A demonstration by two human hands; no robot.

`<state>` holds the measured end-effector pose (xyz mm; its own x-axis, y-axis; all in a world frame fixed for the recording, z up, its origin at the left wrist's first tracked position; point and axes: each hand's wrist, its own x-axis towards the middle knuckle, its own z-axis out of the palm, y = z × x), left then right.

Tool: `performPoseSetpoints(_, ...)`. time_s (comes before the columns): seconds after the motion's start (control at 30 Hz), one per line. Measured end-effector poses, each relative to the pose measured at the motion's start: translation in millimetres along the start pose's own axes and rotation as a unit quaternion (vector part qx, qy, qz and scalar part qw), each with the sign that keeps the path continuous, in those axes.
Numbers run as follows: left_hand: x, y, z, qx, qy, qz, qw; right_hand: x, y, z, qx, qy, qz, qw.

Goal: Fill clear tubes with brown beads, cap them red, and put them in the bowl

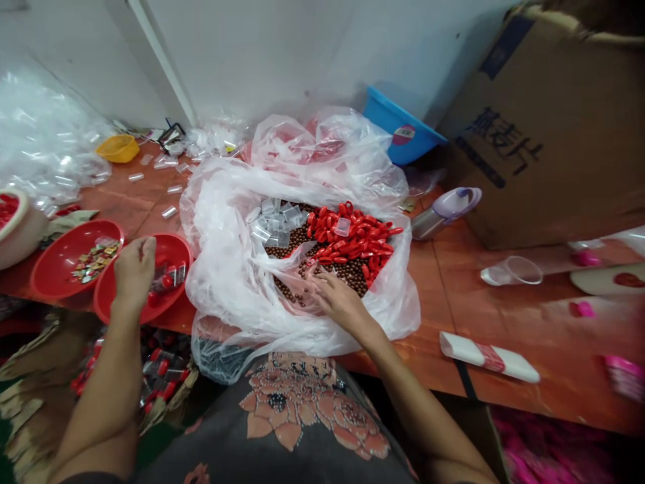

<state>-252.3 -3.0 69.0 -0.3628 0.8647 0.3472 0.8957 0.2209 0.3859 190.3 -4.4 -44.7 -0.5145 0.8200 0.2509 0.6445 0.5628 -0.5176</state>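
Observation:
My left hand (134, 270) is closed above the right-hand red bowl (111, 296). Its fingertips are turned away, and what they hold, if anything, is hidden. Clear containers with red caps (174, 277) lie in that bowl beside the hand. My right hand (341, 300) reaches into the large clear plastic bag (222, 222), fingers stretched out over brown beads (353, 270) and a fold of film. Just beyond its fingertips are a heap of red caps (353, 235) and a pile of clear plastic pieces (277, 222).
Another red bowl (55, 265) holds small colourful pieces. A blue basin (398, 128), a lilac-lidded bottle (446, 212) and a big cardboard box (549, 148) stand at the back right. A clear cup (524, 270) and a white roll (488, 356) lie on the right. Capped containers (161, 376) fill a box below left.

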Motion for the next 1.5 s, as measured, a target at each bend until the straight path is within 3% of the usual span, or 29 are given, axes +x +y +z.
performPoseSetpoints(0.1,7.5,45.6,16.6,0.020,0.117,0.076,0.990,-8.7,19.2,-7.0,-0.018,0.031,0.061,0.998)
performPoseSetpoints(0.13,8.6,69.6,28.1,-0.008,0.114,0.116,0.987,-11.4,24.3,-9.6,-0.034,0.038,0.088,0.995)
performPoseSetpoints(0.2,9.9,123.4,61.0,-0.075,0.025,0.219,0.973,-15.6,32.3,-14.5,-0.068,0.046,0.141,0.987)
performPoseSetpoints(0.3,10.6,201.5,128.2,-0.153,-0.190,0.353,0.903,-16.6,39.1,-19.3,-0.091,0.042,0.181,0.978)
performPoseSetpoints(0.37,11.1,241.8,174.6,-0.190,-0.276,0.389,0.858,-12.3,42.4,-19.6,-0.092,0.046,0.180,0.978)
performPoseSetpoints(0.47,13.0,277.9,229.0,-0.256,-0.332,0.381,0.824,1.4,47.1,-15.7,-0.088,0.036,0.142,0.985)
performPoseSetpoints(0.57,16.0,292.2,256.0,-0.262,-0.350,0.384,0.813,19.1,50.1,-8.5,-0.115,-0.007,0.095,0.989)
performPoseSetpoints(0.7,17.0,300.1,253.6,-0.282,-0.333,0.384,0.814,38.3,51.2,0.7,-0.160,-0.050,0.088,0.982)
performPoseSetpoints(0.83,5.7,293.1,222.3,-0.320,-0.324,0.354,0.817,41.9,57.8,-0.2,-0.143,-0.044,0.141,0.979)
performPoseSetpoints(0.9,-7.8,279.5,203.4,-0.320,-0.331,0.320,0.828,37.3,65.5,-4.8,-0.116,-0.004,0.169,0.979)
performPoseSetpoints(0.97,-26.1,262.3,188.3,-0.309,-0.367,0.281,0.831,30.3,74.3,-10.5,-0.066,0.074,0.198,0.975)
performPoseSetpoints(1.07,-57.6,241.9,180.2,-0.294,-0.455,0.210,0.814,19.1,82.2,-19.7,0.081,0.229,0.249,0.938)
performPoseSetpoints(1.17,-82.7,239.8,189.5,-0.288,-0.496,0.145,0.806,8.6,77.9,-29.7,0.242,0.324,0.283,0.870)
performPoseSetpoints(1.27,-93.2,253.9,207.6,-0.268,-0.489,0.104,0.824,-4.6,65.6,-39.7,0.325,0.345,0.291,0.831)
performPoseSetpoints(1.4,-95.5,277.8,231.7,-0.291,-0.472,0.083,0.828,-30.8,51.7,-44.9,0.361,0.337,0.314,0.811)
performPoseSetpoints(1.5,-99.3,288.8,245.5,-0.323,-0.479,0.052,0.815,-53.7,43.9,-41.7,0.335,0.282,0.332,0.836)
